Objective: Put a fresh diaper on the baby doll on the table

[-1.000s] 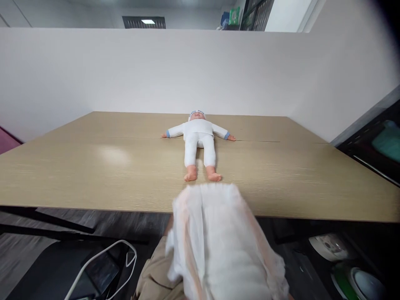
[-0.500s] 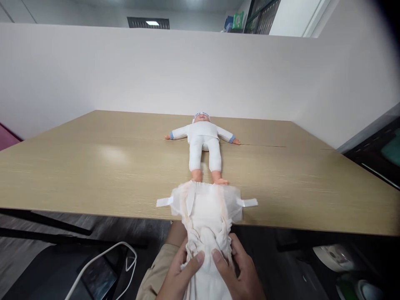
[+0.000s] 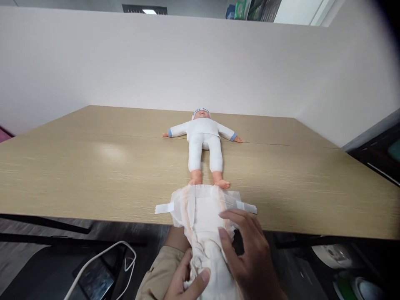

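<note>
White diaper [image 3: 204,208] lengthwise toward doll [image 3: 204,143], left hand [image 3: 187,283] apparently gripping it, right hand [image 3: 250,258] spread flat.

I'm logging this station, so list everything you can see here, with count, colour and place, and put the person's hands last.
baby doll: one, white suit and cap with blue cuffs, flat on its back mid-table, feet toward the camera.
diaper: one, white, opened with both tabs out, its far end on the table's near edge just below the doll's feet, near end hanging off.
table: one, light wood, fills the middle.
partition wall: one, white, behind the table.
cable: one, white, on the floor at lower left.
left hand: one, grips the diaper's bunched near end.
right hand: one, fingers spread, resting on the diaper's right side.
</note>
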Tool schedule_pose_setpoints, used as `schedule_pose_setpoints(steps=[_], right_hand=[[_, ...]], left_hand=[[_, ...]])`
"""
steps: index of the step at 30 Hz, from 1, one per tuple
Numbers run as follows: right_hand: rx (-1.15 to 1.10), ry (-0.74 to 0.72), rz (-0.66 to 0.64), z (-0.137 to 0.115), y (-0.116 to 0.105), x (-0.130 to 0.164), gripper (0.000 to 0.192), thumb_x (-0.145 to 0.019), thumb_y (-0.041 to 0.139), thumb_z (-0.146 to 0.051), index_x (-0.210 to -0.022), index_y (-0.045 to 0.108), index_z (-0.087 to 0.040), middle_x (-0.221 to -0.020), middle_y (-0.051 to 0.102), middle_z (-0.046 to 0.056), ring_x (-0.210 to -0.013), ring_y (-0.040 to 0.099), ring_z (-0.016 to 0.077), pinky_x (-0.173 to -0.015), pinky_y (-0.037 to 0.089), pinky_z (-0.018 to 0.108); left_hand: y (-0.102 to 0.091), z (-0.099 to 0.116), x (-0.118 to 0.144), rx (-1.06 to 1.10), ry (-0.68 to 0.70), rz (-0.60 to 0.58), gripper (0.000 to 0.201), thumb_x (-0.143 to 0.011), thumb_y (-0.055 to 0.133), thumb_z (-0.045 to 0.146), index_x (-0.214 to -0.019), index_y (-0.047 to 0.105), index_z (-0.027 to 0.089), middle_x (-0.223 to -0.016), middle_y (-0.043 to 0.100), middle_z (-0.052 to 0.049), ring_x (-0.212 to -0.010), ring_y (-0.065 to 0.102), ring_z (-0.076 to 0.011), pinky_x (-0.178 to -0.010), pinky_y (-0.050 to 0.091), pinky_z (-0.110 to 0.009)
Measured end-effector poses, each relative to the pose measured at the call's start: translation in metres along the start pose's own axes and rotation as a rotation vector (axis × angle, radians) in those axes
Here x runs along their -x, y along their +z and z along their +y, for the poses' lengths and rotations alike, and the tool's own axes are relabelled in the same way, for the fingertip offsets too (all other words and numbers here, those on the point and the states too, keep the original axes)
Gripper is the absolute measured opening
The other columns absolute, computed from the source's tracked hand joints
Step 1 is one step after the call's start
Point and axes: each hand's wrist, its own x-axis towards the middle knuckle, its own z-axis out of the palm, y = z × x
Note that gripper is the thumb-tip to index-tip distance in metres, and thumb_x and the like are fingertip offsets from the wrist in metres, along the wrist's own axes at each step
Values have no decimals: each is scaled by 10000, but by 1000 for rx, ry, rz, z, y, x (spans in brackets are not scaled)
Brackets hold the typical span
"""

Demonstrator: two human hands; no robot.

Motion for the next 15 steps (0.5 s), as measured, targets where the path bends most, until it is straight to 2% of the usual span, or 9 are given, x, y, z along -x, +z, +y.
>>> schedule_pose_setpoints(steps=[2,5,8,11,14,15], right_hand=[[-14,-40,-156,-6,8,-21,379,-1090,615,-247,-1468,604,-270,-1423,690,74,-1402,594,242,-1189,539,448],[21,-42,-401,-9,24,-38,534,-1119,598,-346,-1643,514,-286,-1679,547,81,-1601,451,284,-1322,470,552],[78,-37,-535,-4,37,-40,618,-1129,583,-411,-1720,454,-282,-1808,403,78,-1690,347,312,-1375,411,603],[118,-45,-546,1,43,-33,665,-1133,566,-423,-1762,396,-290,-1858,305,66,-1732,272,312,-1396,376,619],[137,-60,-524,5,45,-29,691,-1130,571,-424,-1780,366,-312,-1873,261,59,-1742,254,314,-1393,377,629],[142,-62,-522,5,45,-28,691,-1130,571,-427,-1781,366,-317,-1874,255,58,-1740,260,318,-1389,382,634]], left_hand=[[-4,-7,-1,-54,15,-30,849,-810,843,841,-1415,705,261,-1425,747,-138,-1406,655,-390,-1264,473,-517],[-16,-11,0,-222,37,-65,747,-881,760,855,-1371,696,295,-1374,753,-104,-1309,692,-338,-1207,521,-465],[-35,6,8,-522,88,-87,676,-957,720,772,-1461,659,325,-1392,737,-95,-1361,664,-342,-1207,527,-462],[-50,57,21,-951,188,-157,503,-1004,738,603,-1421,709,322,-1384,740,-99,-1272,702,-324,-1160,556,-436],[-57,124,22,-1163,282,-302,362,-1087,674,457,-1431,708,351,-1373,748,-61,-1263,704,-265,-1119,566,-364],[-59,144,15,-1193,373,-298,319,-1094,671,423,-1396,720,331,-1310,765,-57,-1205,720,-248,-1074,578,-345]])
